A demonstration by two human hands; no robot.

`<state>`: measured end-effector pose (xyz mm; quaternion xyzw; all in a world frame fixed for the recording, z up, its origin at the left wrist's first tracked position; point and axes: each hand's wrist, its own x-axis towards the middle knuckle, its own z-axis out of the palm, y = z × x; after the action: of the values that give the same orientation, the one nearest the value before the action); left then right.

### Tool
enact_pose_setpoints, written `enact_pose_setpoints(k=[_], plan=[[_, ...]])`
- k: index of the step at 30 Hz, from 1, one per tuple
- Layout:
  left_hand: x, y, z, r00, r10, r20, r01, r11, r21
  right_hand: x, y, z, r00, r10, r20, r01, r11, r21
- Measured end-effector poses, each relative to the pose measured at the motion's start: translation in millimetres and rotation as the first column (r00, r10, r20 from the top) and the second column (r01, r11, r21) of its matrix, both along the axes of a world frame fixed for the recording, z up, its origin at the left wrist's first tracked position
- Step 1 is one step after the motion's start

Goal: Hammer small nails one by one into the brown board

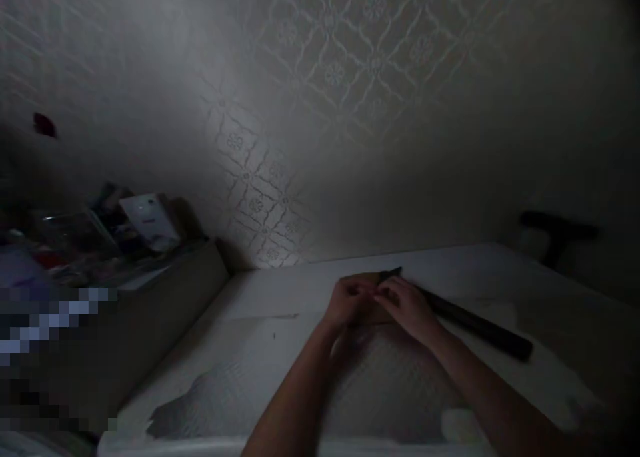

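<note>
Both hands' fingers, left hand (349,302) and right hand (407,307), curl onto a brown piece (373,290); grip unclear.

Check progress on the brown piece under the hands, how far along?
Done: the brown flat piece lies on the white table by the patterned wall, a long dark tool beside it. In hand: the left hand and right hand meet on the piece, fingers bent; it is too dim to tell what they do. Left: cannot be judged; no finished result shows.
</note>
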<state>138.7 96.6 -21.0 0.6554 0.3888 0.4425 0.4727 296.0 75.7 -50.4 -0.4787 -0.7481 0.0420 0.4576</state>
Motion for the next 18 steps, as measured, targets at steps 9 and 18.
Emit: enact_pose_setpoints(k=[9, 18], plan=[[-4.8, 0.1, 1.6, 0.996, -0.083, -0.030, 0.084, 0.996, 0.003, 1.0, -0.3, 0.9, 1.000, 0.006, -0.006, -0.006, 1.000, -0.021], [-4.0, 5.7, -5.0, 0.987, 0.064, -0.147, -0.051, 0.995, 0.089, 3.2, 0.3, 1.9, 0.994, -0.102, 0.024, 0.102, 0.995, 0.004]])
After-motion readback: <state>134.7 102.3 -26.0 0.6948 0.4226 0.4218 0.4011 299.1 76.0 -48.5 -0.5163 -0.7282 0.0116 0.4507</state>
